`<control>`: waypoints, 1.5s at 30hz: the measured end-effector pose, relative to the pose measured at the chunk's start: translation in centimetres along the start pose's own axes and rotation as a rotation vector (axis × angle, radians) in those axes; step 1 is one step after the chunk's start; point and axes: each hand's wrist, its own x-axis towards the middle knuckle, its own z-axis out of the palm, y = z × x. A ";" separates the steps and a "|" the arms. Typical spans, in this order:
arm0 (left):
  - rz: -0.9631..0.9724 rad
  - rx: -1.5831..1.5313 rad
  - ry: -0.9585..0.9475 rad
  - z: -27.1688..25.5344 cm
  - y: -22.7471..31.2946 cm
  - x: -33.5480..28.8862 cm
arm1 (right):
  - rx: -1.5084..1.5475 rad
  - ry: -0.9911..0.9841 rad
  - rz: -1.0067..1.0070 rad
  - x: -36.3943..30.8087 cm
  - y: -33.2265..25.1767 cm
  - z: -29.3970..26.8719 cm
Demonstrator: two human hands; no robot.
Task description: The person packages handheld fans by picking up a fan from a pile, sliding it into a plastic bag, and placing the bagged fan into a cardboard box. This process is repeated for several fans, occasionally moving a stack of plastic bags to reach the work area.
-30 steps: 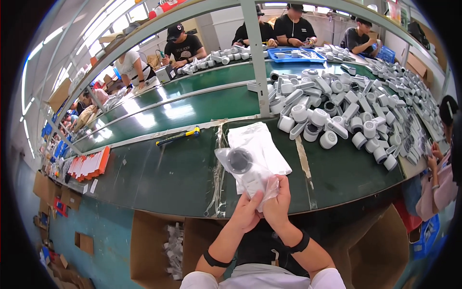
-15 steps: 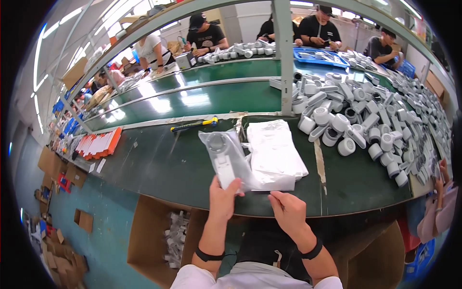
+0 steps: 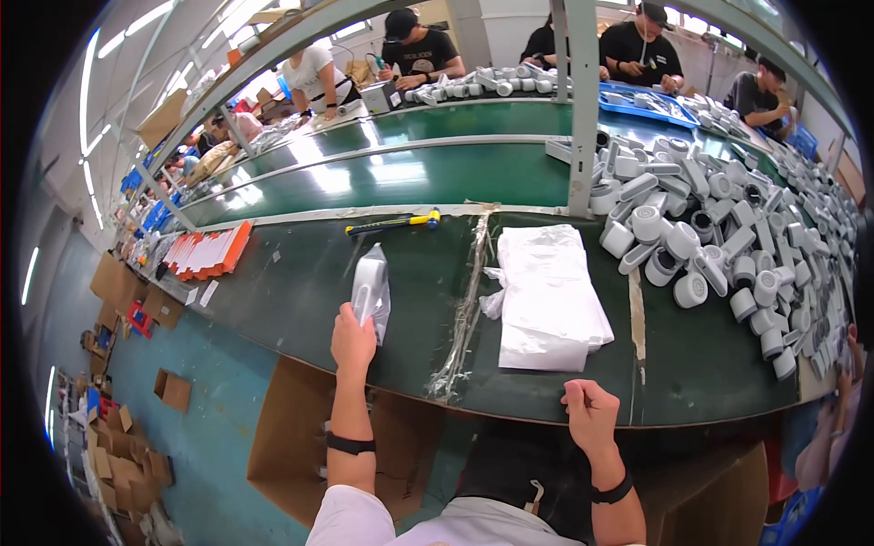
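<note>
Floor cartons (image 3: 123, 455): brown cardboard heaped at far left; a small open carton (image 3: 173, 389) sits apart, nearer the worktop (image 3: 300, 305).
Orange-and-white packs (image 3: 208, 252): slanted row at the worktop's left end, a paper slip (image 3: 208, 293) in front.
Open cardboard box (image 3: 287, 437): below the front edge, partly hidden by the left forearm.
Left hand (image 3: 353, 341): fingers closed on the near end of the bagged appliance (image 3: 369, 282), gripping it through the film; dark band on the wrist.
Bagged appliance: grey-white handheld unit in clear plastic, over the worktop's left part, far end pointing away from the person; whether it touches the surface cannot be told.
Hammer (image 3: 393, 221): yellow and black, lying near the back edge.
Worn tape strip (image 3: 466, 314): running front to back, between appliance and stack.
Stack of white plastic bags (image 3: 551, 300): flat on the worktop, ragged at its left side.
Right hand (image 3: 594, 414): at the front edge, near the stack; fingers curled, thumb pressed against them; whether they pinch anything thin cannot be told.
Blue tray (image 3: 651, 105): across the green belt (image 3: 473, 177), before a co-worker in black.
Appliance pile (image 3: 683, 241): grey-white, round-headed units heaped along the right.
</note>
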 end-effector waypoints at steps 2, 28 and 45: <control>-0.062 0.116 -0.012 0.4 0.4 0.5 | -0.014 0.036 -0.007 -0.1 -0.4 -0.1; 1.131 -0.276 -0.237 0.1 17.6 -11.6 | -0.945 0.214 0.245 22.4 0.0 -20.2; 1.063 -0.486 -0.223 0.9 19.1 -10.0 | 0.068 0.506 -0.060 14.7 -5.4 -16.3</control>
